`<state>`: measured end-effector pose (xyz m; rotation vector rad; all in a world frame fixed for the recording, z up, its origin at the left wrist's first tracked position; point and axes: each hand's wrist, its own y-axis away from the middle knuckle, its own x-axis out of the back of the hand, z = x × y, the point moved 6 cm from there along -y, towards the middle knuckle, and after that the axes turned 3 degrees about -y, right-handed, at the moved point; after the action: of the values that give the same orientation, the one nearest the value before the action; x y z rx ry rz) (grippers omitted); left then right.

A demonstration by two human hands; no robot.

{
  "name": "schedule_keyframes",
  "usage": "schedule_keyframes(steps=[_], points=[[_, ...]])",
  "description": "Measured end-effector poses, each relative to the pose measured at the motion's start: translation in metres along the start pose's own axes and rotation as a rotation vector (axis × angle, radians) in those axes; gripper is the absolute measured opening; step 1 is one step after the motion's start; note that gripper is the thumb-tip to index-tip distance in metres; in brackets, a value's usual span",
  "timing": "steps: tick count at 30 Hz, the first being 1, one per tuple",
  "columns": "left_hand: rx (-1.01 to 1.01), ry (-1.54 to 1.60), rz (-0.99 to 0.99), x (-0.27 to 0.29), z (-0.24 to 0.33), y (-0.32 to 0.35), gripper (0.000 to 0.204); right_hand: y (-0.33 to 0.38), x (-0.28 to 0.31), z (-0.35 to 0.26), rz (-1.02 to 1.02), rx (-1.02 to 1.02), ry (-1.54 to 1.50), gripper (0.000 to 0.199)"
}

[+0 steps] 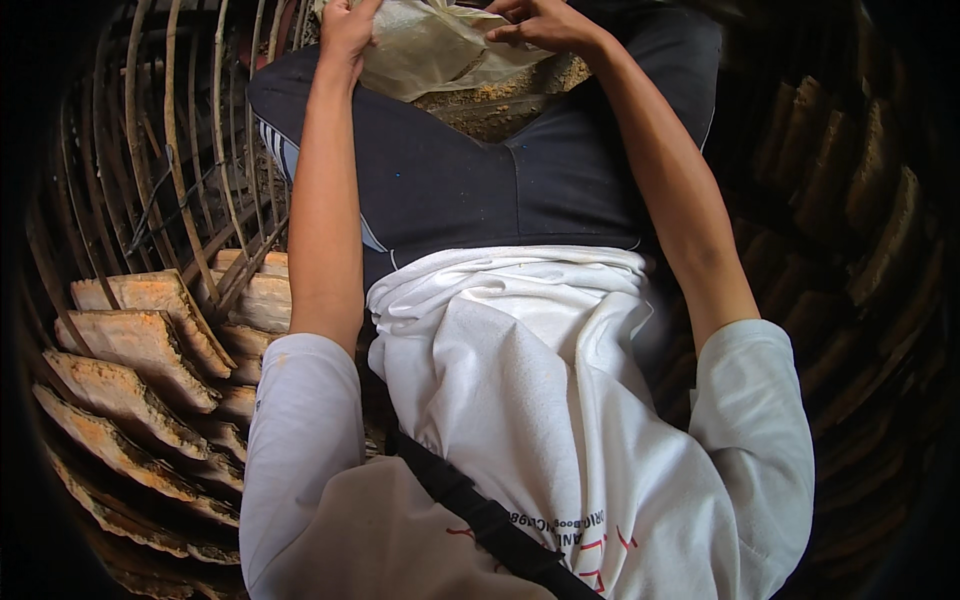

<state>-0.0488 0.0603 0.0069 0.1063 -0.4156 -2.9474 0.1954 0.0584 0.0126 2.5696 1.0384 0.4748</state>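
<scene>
Both hands, left (pixel 347 35) & right (pixel 540 22), pinch plastic bag (pixel 430 45) betw. them; grip seems closed.

White short-slv tee (pixel 520 400), dark trousers (pixel 480 180) w/ side stripes, black strap (pixel 480 515).

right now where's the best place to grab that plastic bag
By its top edge, from both sides. The plastic bag lies limp over the lap, so the left hand and right hand pinching opposite edges keeps its mouth spread.
</scene>
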Motion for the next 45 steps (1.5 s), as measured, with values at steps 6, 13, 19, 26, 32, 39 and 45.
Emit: schedule_keyframes(steps=[6,13,19,26,32,39,45], points=[[-0.004,0.0,-0.029,-0.002,0.005,-0.002,0.033,-0.004,0.002,0.007,-0.046,-0.059,-0.104,0.018],[-0.015,0.008,0.002,0.002,0.003,-0.003,0.029,0.001,0.001,-0.009,-0.054,0.015,-0.142,0.012],[-0.007,0.0,0.011,0.002,0.003,-0.004,0.03,-0.001,-0.004,-0.005,-0.07,-0.023,-0.215,0.01],[-0.03,0.012,0.031,0.003,0.004,-0.005,0.034,0.0,-0.008,-0.011,-0.138,-0.005,-0.244,0.011],[-0.118,-0.097,0.082,0.01,0.004,-0.006,0.032,0.002,-0.009,-0.011,-0.166,-0.001,-0.237,0.008],[-0.113,-0.142,0.089,0.013,0.001,-0.009,0.031,0.006,-0.007,-0.012,-0.14,-0.068,-0.302,0.021],[-0.095,-0.151,0.154,0.021,-0.006,-0.013,0.027,0.001,-0.006,-0.007,-0.118,-0.081,-0.407,0.016]])
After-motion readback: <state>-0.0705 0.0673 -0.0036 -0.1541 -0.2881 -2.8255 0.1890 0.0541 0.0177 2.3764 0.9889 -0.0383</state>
